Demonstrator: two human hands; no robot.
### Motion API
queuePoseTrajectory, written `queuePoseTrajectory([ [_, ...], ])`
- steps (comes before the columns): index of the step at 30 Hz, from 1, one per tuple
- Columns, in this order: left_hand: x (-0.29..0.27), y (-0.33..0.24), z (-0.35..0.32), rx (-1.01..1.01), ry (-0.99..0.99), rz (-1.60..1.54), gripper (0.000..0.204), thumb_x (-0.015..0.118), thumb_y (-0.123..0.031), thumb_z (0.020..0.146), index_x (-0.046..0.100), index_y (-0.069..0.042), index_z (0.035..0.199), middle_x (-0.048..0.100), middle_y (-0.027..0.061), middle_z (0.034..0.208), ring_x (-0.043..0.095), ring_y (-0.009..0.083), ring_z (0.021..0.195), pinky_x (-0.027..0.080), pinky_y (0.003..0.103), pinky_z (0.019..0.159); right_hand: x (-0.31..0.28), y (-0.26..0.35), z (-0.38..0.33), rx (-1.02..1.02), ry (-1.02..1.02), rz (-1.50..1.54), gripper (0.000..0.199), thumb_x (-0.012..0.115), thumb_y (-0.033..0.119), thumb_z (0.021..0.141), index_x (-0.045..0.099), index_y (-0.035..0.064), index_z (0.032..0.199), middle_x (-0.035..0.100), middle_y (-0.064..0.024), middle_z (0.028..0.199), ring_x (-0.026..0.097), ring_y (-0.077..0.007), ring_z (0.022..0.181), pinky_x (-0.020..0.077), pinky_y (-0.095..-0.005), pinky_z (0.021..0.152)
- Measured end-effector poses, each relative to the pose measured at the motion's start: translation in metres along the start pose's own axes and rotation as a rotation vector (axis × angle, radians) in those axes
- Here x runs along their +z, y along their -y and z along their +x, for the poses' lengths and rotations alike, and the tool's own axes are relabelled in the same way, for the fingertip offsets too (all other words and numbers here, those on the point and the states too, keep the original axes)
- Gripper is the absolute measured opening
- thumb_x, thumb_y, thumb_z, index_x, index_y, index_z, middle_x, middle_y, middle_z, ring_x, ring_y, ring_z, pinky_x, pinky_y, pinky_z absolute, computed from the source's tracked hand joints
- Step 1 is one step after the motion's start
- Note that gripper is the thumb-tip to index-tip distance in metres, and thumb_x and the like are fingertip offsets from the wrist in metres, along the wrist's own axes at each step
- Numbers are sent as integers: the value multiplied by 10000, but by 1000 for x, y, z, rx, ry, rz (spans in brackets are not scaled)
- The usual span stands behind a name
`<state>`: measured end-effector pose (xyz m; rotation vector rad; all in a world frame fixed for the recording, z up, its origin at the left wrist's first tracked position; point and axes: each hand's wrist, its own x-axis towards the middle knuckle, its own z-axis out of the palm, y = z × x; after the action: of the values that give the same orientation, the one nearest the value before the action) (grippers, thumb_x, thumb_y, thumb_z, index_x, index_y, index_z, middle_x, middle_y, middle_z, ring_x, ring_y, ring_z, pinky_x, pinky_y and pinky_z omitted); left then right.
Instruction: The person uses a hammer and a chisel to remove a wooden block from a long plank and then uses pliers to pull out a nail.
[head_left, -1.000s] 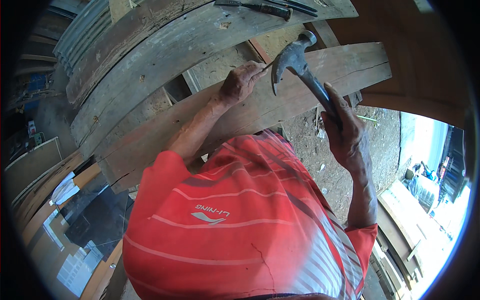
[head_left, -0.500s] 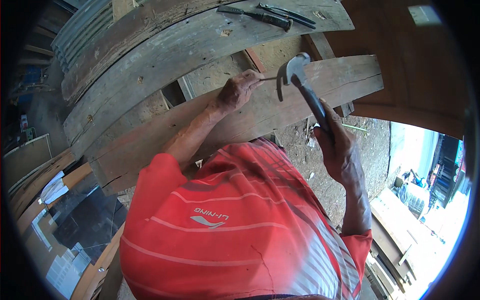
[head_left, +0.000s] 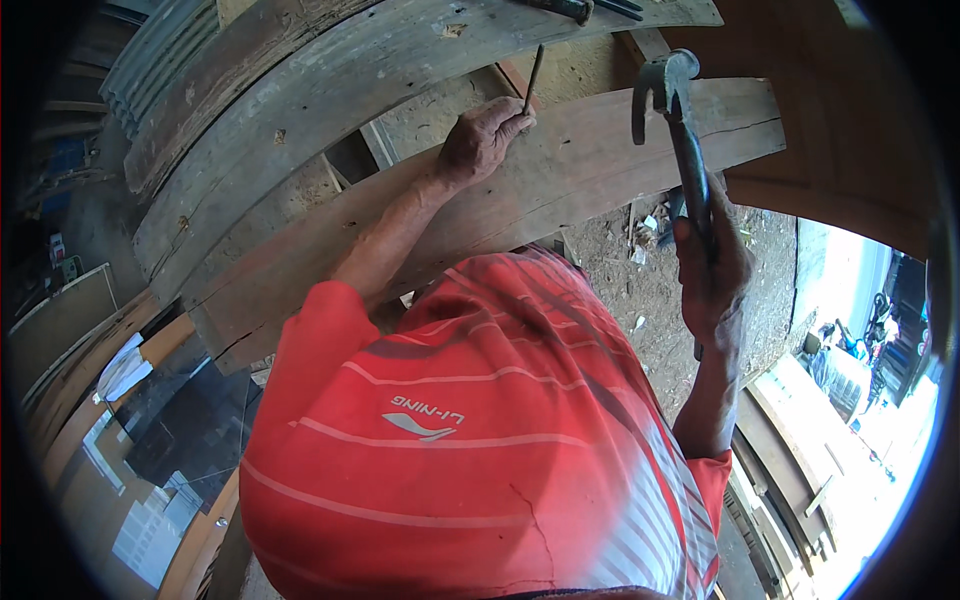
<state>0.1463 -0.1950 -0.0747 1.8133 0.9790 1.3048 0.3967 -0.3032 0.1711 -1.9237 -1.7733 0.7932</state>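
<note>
No sure packages, signs or screens; only a shirt mark and a few doubtful pieces low on the left.

Printed in white across the back of the red striped shirt [head_left: 480, 450], a small logo [head_left: 425, 420]: a curved swoosh shape under a short row of letters, seen upside down. Lower left, below the planks, a dark glossy panel [head_left: 190, 430], flat and rectangular, screen or glass impossible to tell. Just beneath it, a pale whitish sheet [head_left: 150, 535] with faint grid-like markings, possibly printed card or packaging. Above both, a crumpled white bag or cloth [head_left: 125, 365]. At the far left rim, small colourful items [head_left: 55, 250], too blurred to identify.
</note>
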Motion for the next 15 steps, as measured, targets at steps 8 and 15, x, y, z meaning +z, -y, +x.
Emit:
queuePoseTrajectory([
  [8, 1, -8, 4, 72, -48, 68, 108, 690, -51, 955, 648, -3, 1042, 709, 135, 928, 724, 300, 851, 581, 383, 710, 3, 10, 5, -169, -14, -11, 543, 696, 107, 969, 534, 110, 1487, 691, -107, 910, 620, -134, 706, 508, -314, 661],
  [15, 5, -7, 4, 121, -44, 78, 147, 722, -31, 912, 659, -4, 1042, 711, 156, 954, 716, 361, 870, 586, 414, 712, 2, 28, 14, -248, 33, -125, 541, 693, 100, 966, 533, 111, 1482, 724, -177, 1094, 729, -233, 823, 559, -379, 735],
])
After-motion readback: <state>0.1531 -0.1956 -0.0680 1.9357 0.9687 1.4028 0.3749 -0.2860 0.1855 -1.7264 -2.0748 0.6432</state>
